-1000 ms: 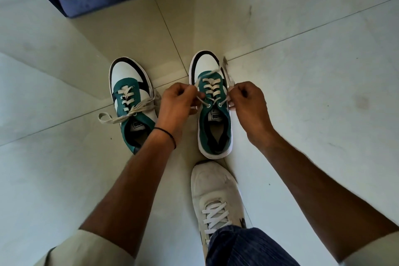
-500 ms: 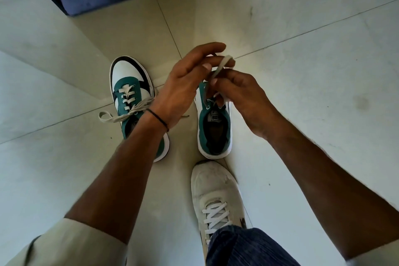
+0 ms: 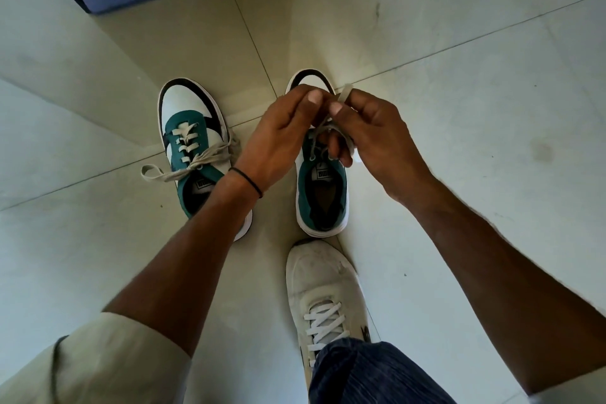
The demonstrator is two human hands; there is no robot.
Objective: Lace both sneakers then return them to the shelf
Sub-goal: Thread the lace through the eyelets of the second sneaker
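Tiled floor (image 3: 459, 108), hands on lace (image 3: 345, 93)

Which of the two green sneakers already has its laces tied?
The left green sneaker: its lace ends in a knot. The right green sneaker has its lace held by both hands.

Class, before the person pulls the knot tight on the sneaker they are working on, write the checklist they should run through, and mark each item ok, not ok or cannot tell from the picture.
1. Both hands hold the lace: left hand and right hand pinch the lace above the right sneaker. Ok.
2. Lace threaded through every eyelet: hands cover the upper rows. Cannot tell.
3. Sneaker flat on the floor, upright. Ok.
4. Left sneaker tied: lace ends are crossed and trail loose across the floor. Cannot tell.
5. Person's own white shoe clear of the lace. Ok.
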